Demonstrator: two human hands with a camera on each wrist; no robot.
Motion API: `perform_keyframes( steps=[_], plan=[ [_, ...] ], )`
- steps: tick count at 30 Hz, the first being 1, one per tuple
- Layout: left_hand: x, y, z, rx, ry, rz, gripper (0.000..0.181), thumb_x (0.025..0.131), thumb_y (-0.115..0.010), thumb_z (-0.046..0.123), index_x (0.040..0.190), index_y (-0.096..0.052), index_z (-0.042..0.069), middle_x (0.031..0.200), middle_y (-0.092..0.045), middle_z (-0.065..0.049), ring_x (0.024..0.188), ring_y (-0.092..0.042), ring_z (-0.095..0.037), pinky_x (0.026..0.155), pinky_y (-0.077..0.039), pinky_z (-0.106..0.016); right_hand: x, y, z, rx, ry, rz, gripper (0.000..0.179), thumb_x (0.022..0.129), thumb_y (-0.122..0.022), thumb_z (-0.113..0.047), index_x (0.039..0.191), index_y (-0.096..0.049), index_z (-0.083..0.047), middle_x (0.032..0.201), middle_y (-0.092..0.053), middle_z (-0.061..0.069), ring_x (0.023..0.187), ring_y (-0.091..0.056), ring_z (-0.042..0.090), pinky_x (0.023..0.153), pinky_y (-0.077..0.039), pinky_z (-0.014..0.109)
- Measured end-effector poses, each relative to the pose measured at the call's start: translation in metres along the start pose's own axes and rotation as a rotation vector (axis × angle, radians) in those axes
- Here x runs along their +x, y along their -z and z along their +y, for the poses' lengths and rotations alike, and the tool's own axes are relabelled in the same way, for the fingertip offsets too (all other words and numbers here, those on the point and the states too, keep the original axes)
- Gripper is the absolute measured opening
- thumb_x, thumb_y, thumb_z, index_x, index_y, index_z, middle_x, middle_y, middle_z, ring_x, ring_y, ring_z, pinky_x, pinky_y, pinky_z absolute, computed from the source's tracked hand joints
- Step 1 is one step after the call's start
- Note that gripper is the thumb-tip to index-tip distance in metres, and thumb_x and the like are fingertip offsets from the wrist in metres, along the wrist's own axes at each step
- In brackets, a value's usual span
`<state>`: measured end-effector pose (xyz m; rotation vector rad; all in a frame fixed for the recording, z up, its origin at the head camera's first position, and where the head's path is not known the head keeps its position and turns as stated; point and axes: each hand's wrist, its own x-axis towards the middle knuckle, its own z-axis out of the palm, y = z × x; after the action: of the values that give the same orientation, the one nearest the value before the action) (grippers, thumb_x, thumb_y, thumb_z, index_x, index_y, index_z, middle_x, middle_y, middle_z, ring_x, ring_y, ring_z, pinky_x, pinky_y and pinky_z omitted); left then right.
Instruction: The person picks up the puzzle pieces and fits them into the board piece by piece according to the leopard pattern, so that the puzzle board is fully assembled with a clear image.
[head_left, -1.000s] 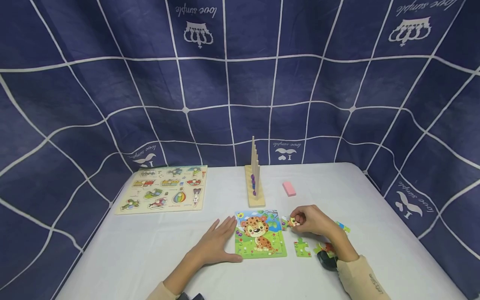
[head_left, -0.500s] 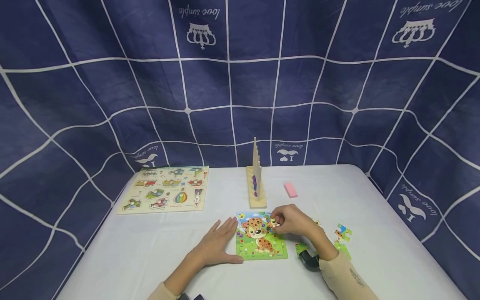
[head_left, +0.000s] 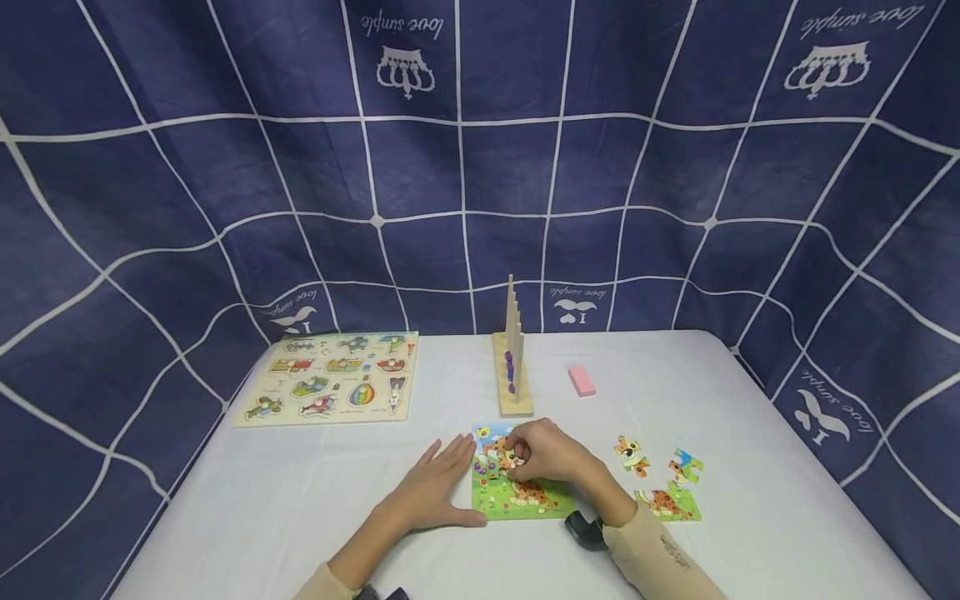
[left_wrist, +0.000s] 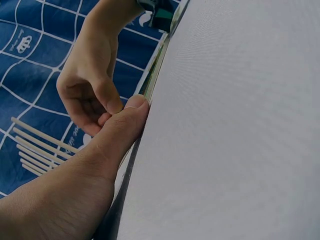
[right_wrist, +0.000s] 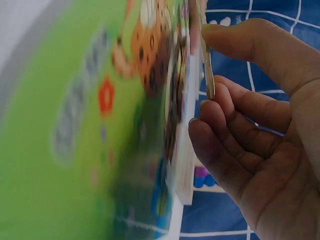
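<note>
Pinching puzzle piece (head_left: 512, 459) in right hand (head_left: 552, 450) over leopard board (head_left: 517, 510)
Resting outspread left hand (head_left: 431, 493) at left edge; leaving loose pieces (head_left: 666, 505), right, apparently unfitted, with finished share unclear.

On my head feed I have the left hand (head_left: 431, 492) lying just below and left of the frame's centre, fingers pointing to the upper right and thumb stretched out rightward, with the left forearm (head_left: 367, 546) slanting to the bottom edge. Beside it I see the right hand (head_left: 553, 450) pinching with thumb and fingertips, the right forearm (head_left: 609, 493) running to the lower right into a beige sleeve (head_left: 656, 554). My right wrist view shows that thumb above the bent fingers.
</note>
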<state>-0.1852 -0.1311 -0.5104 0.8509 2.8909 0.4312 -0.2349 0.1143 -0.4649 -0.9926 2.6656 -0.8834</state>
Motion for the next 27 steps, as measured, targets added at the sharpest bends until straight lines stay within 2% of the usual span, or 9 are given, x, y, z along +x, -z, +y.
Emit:
perform_keyframes(
  steps=[12, 19, 27],
  plan=[
    [0.001, -0.001, -0.001, 0.001, 0.007, -0.016, 0.118, 0.071, -0.050, 0.088, 0.156, -0.019, 0.012, 0.165, -0.015, -0.003, 0.152, -0.017, -0.020, 0.124, -0.014, -0.048, 0.009, -0.011, -0.003, -0.018, -0.040, -0.038, 0.026, 0.070, -0.082, -0.019, 0.092, -0.073, -0.009, 0.067, -0.058, -0.010, 0.057, -0.046, -0.002, 0.052, -0.043, 0.014],
    [0.001, -0.002, -0.001, 0.007, 0.001, -0.016, 0.118, 0.072, -0.048, 0.089, 0.156, -0.019, 0.012, 0.165, -0.015, -0.003, 0.152, -0.017, -0.020, 0.125, -0.014, -0.048, 0.011, -0.012, -0.003, -0.008, -0.020, -0.056, 0.019, 0.072, -0.081, -0.018, 0.086, -0.071, -0.010, 0.064, -0.055, -0.012, 0.055, -0.045, -0.003, 0.051, -0.041, 0.013],
    [0.000, 0.000, -0.002, 0.008, -0.002, -0.009, 0.117, 0.072, -0.050, 0.087, 0.156, -0.021, 0.010, 0.164, -0.017, -0.005, 0.152, -0.019, -0.022, 0.124, -0.016, -0.049, 0.012, -0.012, -0.002, 0.007, -0.041, -0.060, 0.021, 0.072, -0.084, -0.017, 0.089, -0.074, -0.009, 0.065, -0.058, -0.011, 0.057, -0.048, -0.001, 0.053, -0.045, 0.014]
  ],
)
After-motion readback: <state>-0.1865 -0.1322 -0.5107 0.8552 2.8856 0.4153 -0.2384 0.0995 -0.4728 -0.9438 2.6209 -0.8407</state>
